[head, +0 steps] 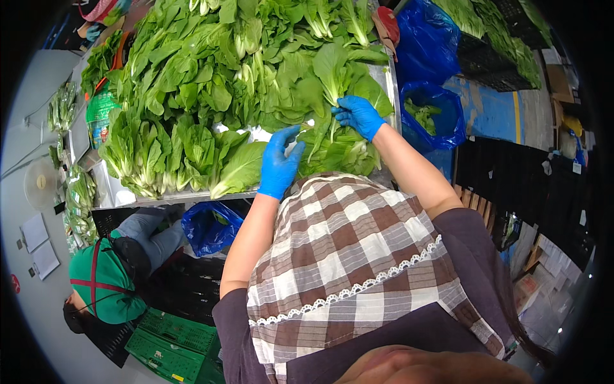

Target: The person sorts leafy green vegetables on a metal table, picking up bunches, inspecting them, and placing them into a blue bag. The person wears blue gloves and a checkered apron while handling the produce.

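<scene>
My right hand (358, 116), in a blue glove, has its fingers closed on the base of a leafy green plant (331, 69), whose broad leaves point away from me. My left hand (283, 161), gloved too, is held with thumb and fingers apart and nothing between them, at the near part of the metal table (192, 196). A large heap of leafy greens (187, 62) covers the far side. Left of my left hand, a row of leafy greens (144, 153) lies along the near edge, pale bases towards me. Loose leaves (345, 156) lie between my hands and my checked apron.
Right of the table hangs an open blue bag (434, 115) with leaves inside; black crates (494, 62) of greens stand beyond. Another blue bag (211, 228) is below the near edge. A co-worker in green (103, 278) is at the lower left, by green plastic crates (172, 345).
</scene>
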`<state>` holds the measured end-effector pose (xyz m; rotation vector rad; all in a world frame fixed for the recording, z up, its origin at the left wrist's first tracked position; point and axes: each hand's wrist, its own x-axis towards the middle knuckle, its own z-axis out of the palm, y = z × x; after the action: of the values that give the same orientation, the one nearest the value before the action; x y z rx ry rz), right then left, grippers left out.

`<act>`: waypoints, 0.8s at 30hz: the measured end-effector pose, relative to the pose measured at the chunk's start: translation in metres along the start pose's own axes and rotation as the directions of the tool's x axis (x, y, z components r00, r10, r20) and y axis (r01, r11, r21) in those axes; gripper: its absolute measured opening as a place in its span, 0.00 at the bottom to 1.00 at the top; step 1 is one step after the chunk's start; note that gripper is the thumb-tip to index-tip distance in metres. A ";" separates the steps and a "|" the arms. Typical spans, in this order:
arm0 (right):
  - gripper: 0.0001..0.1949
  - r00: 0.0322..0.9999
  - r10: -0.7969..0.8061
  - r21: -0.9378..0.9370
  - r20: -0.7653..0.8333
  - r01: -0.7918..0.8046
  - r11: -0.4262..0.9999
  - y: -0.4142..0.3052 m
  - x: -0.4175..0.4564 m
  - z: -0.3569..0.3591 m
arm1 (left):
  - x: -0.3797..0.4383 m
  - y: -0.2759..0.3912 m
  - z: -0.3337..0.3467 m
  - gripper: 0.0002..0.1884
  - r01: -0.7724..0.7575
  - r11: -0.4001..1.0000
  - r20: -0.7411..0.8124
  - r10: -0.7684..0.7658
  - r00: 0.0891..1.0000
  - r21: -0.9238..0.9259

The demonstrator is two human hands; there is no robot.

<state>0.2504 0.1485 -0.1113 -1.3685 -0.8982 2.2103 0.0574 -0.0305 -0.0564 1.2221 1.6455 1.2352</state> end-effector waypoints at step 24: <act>0.16 0.876 -0.401 -0.373 0.269 0.478 0.795 0.032 -0.055 0.063 | 0.026 0.002 0.028 0.25 0.261 0.554 0.078 -0.332 0.940 -0.791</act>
<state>0.2187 0.0719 -0.0782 -0.9864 -1.6655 1.8451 0.0769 0.0021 -0.0626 0.3029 1.0404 1.5455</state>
